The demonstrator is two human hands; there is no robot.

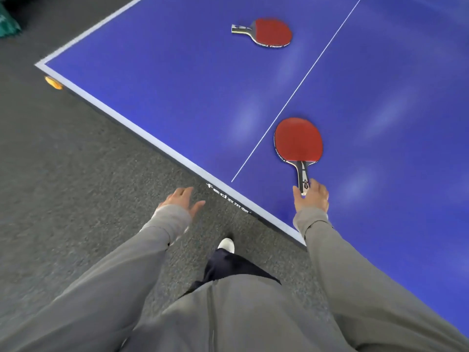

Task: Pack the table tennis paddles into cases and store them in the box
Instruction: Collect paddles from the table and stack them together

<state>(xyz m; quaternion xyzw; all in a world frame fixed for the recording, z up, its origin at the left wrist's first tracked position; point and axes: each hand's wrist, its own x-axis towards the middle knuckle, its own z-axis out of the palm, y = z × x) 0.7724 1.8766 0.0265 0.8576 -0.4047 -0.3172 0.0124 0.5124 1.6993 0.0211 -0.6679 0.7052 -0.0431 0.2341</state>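
From the head camera, the right hand (pixel 311 195) reaches out over the near edge of the blue table (pixel 177 97) and closes on the butt end of the handle of the near paddle (pixel 298 142). Thumb and fingers sit on either side of the handle tip, so this reads as the start of a pickup; whether the grip is already firm I cannot tell. The paddle lies flat, red face up, its handle pointing back toward the person, which is likely why the hand takes it from the end instead of across the blade.

The left hand (pixel 181 199) hangs off the table over the grey carpet, fingers spread and loose, holding nothing, probably kept free to receive a case or the paddle.

The far paddle (pixel 264 33) lies flat too, well beyond both hands, ahead and a little left of the right hand, handle pointing left. An orange ball (pixel 53 83) peeks out under the table corner, far to the left of the left hand. No case or box shows here.
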